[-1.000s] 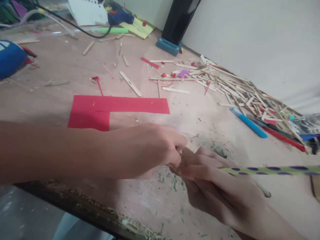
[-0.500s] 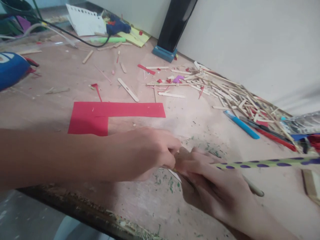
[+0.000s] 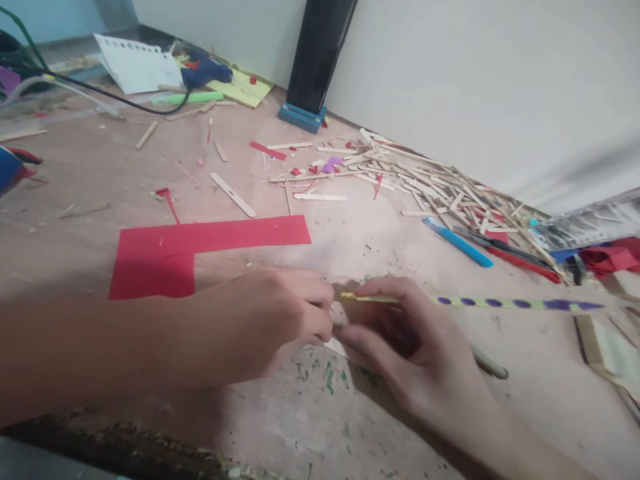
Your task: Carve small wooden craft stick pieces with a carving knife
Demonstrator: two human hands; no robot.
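My left hand (image 3: 280, 320) is closed, its fingertips pinched together beside my right thumb; what they pinch is hidden. My right hand (image 3: 425, 347) has its fingers curled around a thin yellow-green strip with purple spots (image 3: 480, 302). A small gold-yellow end of the strip sticks out past the index finger, and its purple pointed end reaches far to the right. From behind my right hand the rounded end of a greyish rod (image 3: 493, 367) shows. Between the hands a bit of white paper (image 3: 336, 347) lies on the table. Red paper (image 3: 155, 260), L-shaped, lies just beyond my left wrist.
A heap of craft sticks (image 3: 430, 180) runs along the wall. Nearer lie a blue cutter (image 3: 459, 243) and a red-and-black tool (image 3: 523, 262). A glue gun (image 3: 205, 70) lies at the back left, near a black post (image 3: 317, 60). A wooden block (image 3: 607, 350) sits at right.
My right hand has opened out somewhat, its thumb and index finger parting, so the strip's gold-yellow end now shows. The camera view has shifted, moving the table things left in the picture.
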